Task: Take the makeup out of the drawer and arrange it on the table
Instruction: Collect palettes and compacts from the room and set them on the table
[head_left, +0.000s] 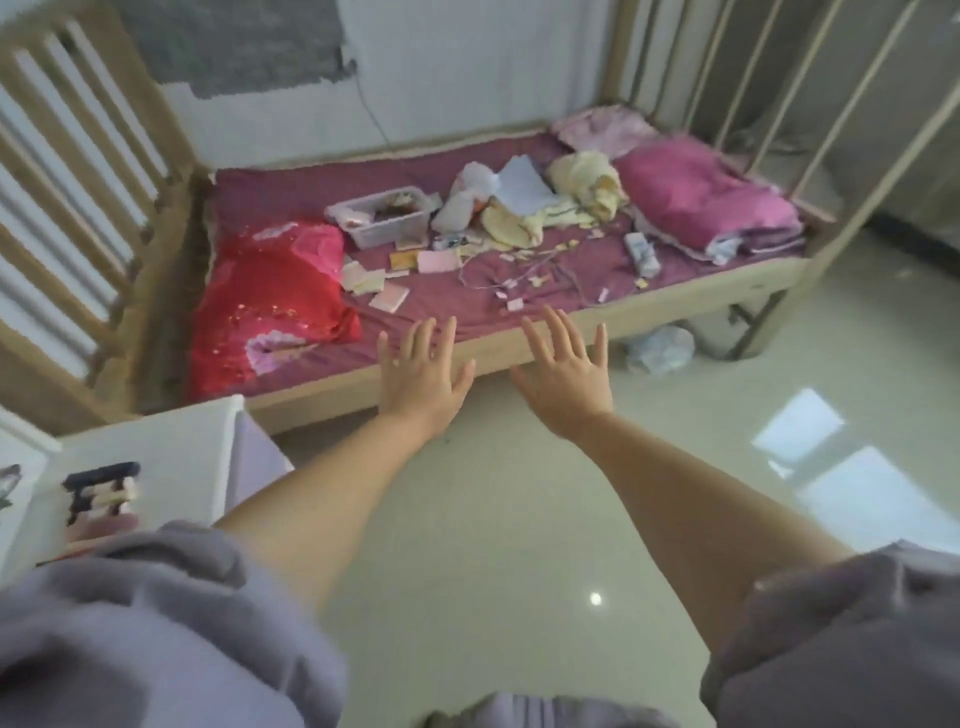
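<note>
Your left hand (421, 371) and right hand (563, 371) are both spread and empty mid-frame, no drawer in sight, so you could grab the bed (311, 182) clutter instead of makeup.

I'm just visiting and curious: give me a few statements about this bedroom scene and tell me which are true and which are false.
1. Both hands are held out with fingers spread, holding nothing. True: the left hand and the right hand are empty.
2. A clear plastic bin sits on the bed. True.
3. The pillow at the bed's near left end is blue. False: the pillow is red.
4. The bed sheet is bare. False: cards, cloths and small scraps lie scattered over the purple sheet.
5. The right hand is gripping the folded pink blanket. False: the pink blanket lies at the bed's far right end, apart from both hands.
</note>
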